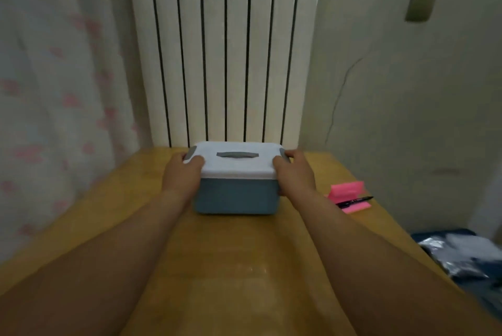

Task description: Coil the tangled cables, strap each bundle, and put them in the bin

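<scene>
Bin (235,195) sits crosswise between your hands, lid (236,168) on. Your left hand (184,172) and right hand (295,174) each grip one end (at the latches (191,152), likely).

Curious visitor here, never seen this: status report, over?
Left grip and right grip hold the bin sides. Lid on. No cables in view. Pen off right, apart.

Bare left hand (184,172), bare right hand (296,172)
</scene>
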A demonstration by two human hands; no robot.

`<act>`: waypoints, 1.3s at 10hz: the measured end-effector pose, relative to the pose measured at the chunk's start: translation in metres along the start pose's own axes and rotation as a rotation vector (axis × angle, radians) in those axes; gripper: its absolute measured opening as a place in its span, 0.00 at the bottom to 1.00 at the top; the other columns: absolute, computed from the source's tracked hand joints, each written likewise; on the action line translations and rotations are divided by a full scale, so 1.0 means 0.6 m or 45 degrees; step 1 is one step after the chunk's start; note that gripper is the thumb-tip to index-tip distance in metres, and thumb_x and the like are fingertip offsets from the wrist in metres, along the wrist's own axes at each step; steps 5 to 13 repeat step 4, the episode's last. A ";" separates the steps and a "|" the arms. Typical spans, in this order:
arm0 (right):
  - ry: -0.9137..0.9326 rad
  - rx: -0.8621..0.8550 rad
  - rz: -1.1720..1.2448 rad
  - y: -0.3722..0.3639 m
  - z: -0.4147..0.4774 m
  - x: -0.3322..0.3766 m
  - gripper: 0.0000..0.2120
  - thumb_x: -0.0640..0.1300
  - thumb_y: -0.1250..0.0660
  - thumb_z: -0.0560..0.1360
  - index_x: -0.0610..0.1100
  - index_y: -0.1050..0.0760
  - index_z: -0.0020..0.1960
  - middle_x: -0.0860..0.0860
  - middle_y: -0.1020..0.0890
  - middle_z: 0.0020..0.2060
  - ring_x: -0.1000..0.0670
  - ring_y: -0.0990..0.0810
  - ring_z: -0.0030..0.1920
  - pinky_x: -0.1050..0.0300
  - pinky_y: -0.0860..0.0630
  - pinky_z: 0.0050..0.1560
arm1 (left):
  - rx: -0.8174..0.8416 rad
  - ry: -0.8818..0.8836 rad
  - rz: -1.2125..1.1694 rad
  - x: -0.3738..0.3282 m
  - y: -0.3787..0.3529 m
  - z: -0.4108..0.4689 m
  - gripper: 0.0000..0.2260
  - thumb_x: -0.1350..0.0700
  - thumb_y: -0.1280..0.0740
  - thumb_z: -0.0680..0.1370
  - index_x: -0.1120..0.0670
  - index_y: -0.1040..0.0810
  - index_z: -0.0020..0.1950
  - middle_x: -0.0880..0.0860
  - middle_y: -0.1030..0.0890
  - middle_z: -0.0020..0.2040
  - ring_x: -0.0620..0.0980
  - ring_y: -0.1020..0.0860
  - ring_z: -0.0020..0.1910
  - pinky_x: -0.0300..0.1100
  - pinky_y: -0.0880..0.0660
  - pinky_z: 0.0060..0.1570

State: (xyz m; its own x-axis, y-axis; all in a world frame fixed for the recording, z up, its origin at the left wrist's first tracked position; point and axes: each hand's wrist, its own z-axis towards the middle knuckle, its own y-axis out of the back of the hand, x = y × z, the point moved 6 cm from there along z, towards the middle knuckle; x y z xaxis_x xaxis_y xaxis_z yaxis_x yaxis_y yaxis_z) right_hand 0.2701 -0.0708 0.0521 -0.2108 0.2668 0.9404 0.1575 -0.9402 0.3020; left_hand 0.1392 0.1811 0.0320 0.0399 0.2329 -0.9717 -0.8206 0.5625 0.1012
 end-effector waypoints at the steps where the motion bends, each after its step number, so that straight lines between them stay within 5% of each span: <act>1: 0.026 -0.036 -0.031 0.004 0.012 0.005 0.20 0.52 0.37 0.80 0.52 0.27 0.71 0.49 0.21 0.58 0.46 0.21 0.51 0.38 0.16 0.54 | -0.005 0.023 -0.027 0.006 -0.009 0.001 0.23 0.47 0.34 0.83 0.51 0.27 0.77 0.54 0.22 0.65 0.55 0.22 0.58 0.52 0.23 0.56; 3: 0.006 -0.029 -0.002 0.001 0.027 -0.006 0.19 0.54 0.38 0.81 0.53 0.26 0.71 0.49 0.21 0.60 0.46 0.22 0.55 0.38 0.17 0.58 | 0.016 0.044 -0.051 0.010 -0.022 0.009 0.23 0.48 0.33 0.82 0.52 0.28 0.77 0.55 0.22 0.64 0.54 0.22 0.56 0.48 0.24 0.48; 13: -0.023 0.011 0.028 0.004 0.024 -0.008 0.21 0.56 0.38 0.81 0.53 0.28 0.73 0.48 0.21 0.62 0.44 0.21 0.56 0.38 0.16 0.55 | 0.040 0.046 -0.008 0.002 -0.020 0.003 0.25 0.45 0.33 0.83 0.51 0.29 0.78 0.55 0.22 0.67 0.55 0.22 0.58 0.50 0.23 0.52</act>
